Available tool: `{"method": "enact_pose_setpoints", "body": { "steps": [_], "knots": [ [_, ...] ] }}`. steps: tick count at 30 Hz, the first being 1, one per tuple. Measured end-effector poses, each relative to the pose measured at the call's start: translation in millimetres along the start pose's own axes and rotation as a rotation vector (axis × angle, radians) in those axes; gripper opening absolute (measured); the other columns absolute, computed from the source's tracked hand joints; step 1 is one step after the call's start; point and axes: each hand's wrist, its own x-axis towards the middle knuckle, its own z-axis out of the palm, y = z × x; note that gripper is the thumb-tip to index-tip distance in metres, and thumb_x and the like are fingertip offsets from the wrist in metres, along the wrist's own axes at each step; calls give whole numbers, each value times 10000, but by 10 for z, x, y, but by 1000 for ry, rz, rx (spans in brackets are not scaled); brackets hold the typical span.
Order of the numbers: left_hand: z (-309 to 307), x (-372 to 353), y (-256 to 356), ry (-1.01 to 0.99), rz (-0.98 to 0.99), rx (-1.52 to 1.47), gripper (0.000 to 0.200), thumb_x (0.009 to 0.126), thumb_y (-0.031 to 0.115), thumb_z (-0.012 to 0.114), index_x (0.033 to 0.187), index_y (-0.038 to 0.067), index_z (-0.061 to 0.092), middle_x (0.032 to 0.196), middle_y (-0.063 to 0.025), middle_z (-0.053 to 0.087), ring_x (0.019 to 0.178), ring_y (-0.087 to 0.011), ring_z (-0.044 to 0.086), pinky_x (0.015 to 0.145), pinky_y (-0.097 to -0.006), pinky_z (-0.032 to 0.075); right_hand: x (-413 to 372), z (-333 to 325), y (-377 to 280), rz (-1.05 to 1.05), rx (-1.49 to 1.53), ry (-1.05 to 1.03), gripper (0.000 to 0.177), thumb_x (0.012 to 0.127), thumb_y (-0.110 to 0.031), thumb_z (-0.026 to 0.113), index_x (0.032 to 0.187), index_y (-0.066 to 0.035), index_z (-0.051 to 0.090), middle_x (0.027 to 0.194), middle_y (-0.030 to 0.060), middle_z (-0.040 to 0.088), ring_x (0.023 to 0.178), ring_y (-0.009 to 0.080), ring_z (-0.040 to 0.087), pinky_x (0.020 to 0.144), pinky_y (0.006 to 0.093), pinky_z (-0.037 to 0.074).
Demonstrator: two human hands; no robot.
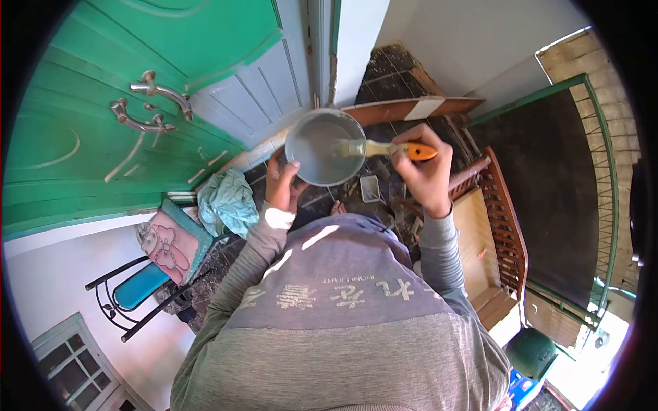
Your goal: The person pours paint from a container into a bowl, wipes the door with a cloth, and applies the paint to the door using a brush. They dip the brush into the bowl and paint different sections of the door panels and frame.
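Observation:
My left hand grips the left side of a round, clear-sided tub, with the thumb at its rim. Grey paint shows inside it. A paintbrush with an orange-ended handle is pinched in my right hand. Its bristles point left and overlap the paint within the tub's rim. Both hands are out in front of my chest, close to a door panel coloured grey-blue.
The green door at left carries two curved metal handles. Below it are a crumpled teal cloth and a chair with a pink cushion. A small white tray lies on the dark tiled floor. Brown slatted wooden furniture stands at right.

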Motion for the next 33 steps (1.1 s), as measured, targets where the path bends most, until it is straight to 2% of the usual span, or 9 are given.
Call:
{"method": "enact_pose_setpoints", "body": {
  "steps": [2,5,8,14,16,17,21,25,33],
  "knots": [
    [30,5,-17,-6,7,-8,607,871,172,617,1405,91,340,1282,-112,516,1120,-227,588,827,-382,590,70,69,-47,-236,-223,-83,146,709,-87,713,825,-50,632,725,95,635,664,244,642,624,319,512],
    [80,-11,-36,-20,-1,-5,612,871,171,618,1407,93,333,1271,-111,526,1102,-222,599,815,-366,594,152,199,1,-443,-470,-288,187,698,-157,709,835,-87,602,705,75,610,649,275,614,569,394,490],
    [130,-29,-54,-47,9,-21,615,875,170,617,1410,97,323,1270,-125,528,1113,-225,598,825,-378,591,211,220,-4,-494,-525,-405,194,699,-162,701,843,-88,593,717,73,619,645,275,609,570,394,488],
    [180,-107,-47,17,17,-12,572,880,163,606,1386,98,346,1224,-135,556,1109,-234,598,860,-413,572,223,-138,-35,-344,-274,-104,176,679,-98,723,796,-49,600,696,115,592,650,304,614,599,362,493],
    [204,-120,-45,40,23,-8,561,881,171,605,1380,100,358,1213,-131,563,1101,-232,598,865,-418,566,164,-188,-94,-163,-155,-34,147,701,-78,702,797,-24,604,711,122,620,637,276,625,611,324,500],
    [181,-110,-56,43,6,2,565,876,186,609,1380,104,368,1229,-123,554,1093,-229,595,860,-421,557,153,-174,-34,-153,-83,6,126,734,-71,686,811,-7,610,705,100,634,618,184,618,619,273,490],
    [234,-93,-14,41,4,13,600,861,205,625,1390,107,360,1231,-109,553,1094,-223,594,850,-414,553,101,-141,151,-63,73,110,130,762,-81,684,810,13,608,669,44,604,637,71,549,612,232,461],
    [217,-21,-58,68,-22,83,565,879,264,582,1394,161,374,1288,-76,515,1164,-240,558,900,-450,526,28,-138,212,12,57,177,122,767,-76,672,813,17,610,670,51,608,624,78,546,601,236,454],
    [176,95,-142,89,-27,69,593,856,317,609,1390,196,383,1316,-74,475,1185,-257,521,879,-461,528,-87,-8,233,68,-20,287,123,764,-62,676,816,22,604,669,69,613,621,92,568,606,239,465]
  ]
}}
